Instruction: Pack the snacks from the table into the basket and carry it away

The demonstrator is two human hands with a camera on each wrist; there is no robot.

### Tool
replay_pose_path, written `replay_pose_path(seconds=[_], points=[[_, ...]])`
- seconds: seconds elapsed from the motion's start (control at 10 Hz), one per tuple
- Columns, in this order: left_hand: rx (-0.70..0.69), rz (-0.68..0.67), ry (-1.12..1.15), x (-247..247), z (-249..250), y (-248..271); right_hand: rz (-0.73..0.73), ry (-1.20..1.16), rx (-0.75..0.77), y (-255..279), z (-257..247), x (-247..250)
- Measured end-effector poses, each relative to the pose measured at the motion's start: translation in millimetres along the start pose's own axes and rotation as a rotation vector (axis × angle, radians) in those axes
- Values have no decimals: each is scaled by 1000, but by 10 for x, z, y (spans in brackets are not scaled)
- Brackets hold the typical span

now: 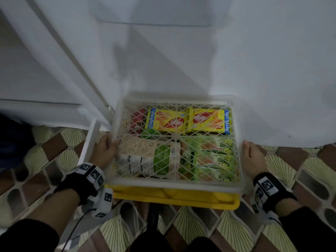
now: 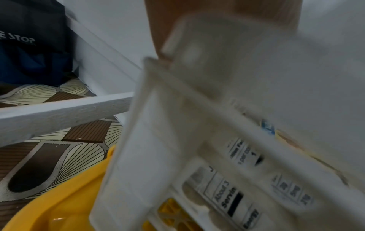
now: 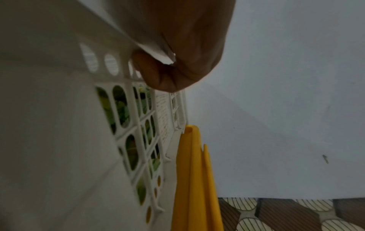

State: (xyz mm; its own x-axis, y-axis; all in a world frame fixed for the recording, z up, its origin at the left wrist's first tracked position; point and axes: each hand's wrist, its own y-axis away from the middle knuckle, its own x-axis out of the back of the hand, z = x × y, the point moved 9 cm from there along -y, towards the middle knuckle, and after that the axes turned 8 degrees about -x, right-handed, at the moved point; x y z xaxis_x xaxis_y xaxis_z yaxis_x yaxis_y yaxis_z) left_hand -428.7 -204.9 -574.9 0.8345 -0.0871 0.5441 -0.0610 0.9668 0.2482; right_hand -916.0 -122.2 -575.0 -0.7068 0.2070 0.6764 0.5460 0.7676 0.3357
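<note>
A person holds a white basket [image 1: 174,185] with both hands, one on each short side. The left hand [image 1: 104,151] grips the left rim, with the fingers curled over the edge. The right hand [image 1: 253,157] grips the right rim. In the right wrist view its fingers [image 3: 158,75] curl under the rim, so that grip is clamped on the basket too.

The basket sits between the two hands, in front of the person's body. Its near edge is over a yellow plastic thing [image 1: 174,199] that pokes out below it; what this is cannot be told. Its far edge is at the edge of a white counter [image 1: 254,60].

The snacks lie inside the basket, seen through a white criss-cross grid. At the back are two yellow wafer packs [image 1: 166,120] side by side, and a red pack [image 1: 137,120] is left of them. At the front left lies a big pale and green bag [image 1: 145,157], close to the left hand. At the front right are green wafer packs [image 1: 216,160], close to the right hand.

The floor [image 1: 236,231] has brown and cream tiles with a fan pattern. A dark blue bag [image 2: 33,46] stands on the floor at the far left.
</note>
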Motion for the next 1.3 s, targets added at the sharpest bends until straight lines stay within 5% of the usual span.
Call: replay_pose_path(seconds=[0.9, 1.1, 1.3], points=[[-58, 6, 61, 91, 99, -198, -17, -7, -1, 21, -107, -276], [51, 57, 24, 310, 67, -71, -44, 16, -162, 43, 8, -108], [97, 150, -88, 798, -132, 470, 31, 45, -125, 348, -110, 502]])
